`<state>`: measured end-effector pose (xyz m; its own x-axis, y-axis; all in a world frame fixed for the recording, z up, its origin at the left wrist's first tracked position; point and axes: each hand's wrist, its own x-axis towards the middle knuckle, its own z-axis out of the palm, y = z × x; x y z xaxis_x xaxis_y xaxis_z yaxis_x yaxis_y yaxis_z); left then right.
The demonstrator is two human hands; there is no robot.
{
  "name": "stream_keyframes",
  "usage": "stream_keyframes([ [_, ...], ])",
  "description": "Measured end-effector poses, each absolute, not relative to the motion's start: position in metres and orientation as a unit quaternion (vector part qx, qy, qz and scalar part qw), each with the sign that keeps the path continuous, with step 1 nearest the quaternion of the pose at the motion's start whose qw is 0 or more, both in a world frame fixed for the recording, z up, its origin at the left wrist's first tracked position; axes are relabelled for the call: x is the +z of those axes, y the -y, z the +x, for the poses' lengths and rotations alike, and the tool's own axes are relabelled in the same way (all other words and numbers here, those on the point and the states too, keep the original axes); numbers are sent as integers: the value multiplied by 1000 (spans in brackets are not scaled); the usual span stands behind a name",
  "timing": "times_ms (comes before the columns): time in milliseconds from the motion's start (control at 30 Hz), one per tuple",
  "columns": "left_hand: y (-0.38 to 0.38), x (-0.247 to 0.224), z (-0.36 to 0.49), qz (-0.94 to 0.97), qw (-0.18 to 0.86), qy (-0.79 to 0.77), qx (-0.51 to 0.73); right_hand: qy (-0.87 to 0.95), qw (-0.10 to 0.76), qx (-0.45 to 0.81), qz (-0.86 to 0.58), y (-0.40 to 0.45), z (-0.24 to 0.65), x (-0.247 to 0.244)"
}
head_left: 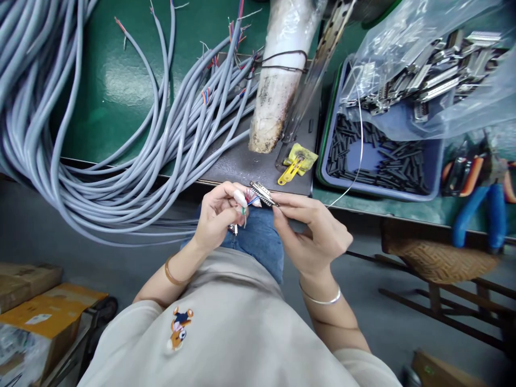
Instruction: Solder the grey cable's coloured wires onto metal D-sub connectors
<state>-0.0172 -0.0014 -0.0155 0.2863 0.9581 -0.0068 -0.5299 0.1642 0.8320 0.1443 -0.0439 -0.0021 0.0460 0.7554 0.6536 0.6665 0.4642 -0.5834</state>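
The left hand (215,217) has its thumb and fingers drawn together on thin coloured wires (252,200), with a white covering (240,198) on one fingertip; the right hand (316,228) pinches one end of a narrow metal connector (263,192). The connector lies tilted between the two hands, beside the near edge of the tabletop (108,121). Several wires extend toward its row of contacts; whether any is attached cannot be told. The step in hand appears to be the matching of separate wires to contacts. The next move probably calls for a steady right-hand pinch while the left hand singles out one wire and aligns its tip; crossed wires would be the likely fault.

Just beyond, a yellow clip (291,171) rests against a yellow pad (305,156) on a dark plate (234,162). To the right stand blue-handled pliers (496,215) and a blue bin (433,180) of small black pieces (407,169). Grey cables (159,156) spread at left, some ends showing coloured cores. Farther off, metal parts (439,80) lie in clear plastic.
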Motion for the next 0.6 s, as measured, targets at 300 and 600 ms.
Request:
stream_keyframes([
  [300, 2, -17, -18, 359, 721, -277, 524, 706, 507, 4, -494, 45, 146, -8],
  [600, 4, -18, -20, 381, 727, -285, 496, 690, 507, 1, -517, 45, 147, -9],
])
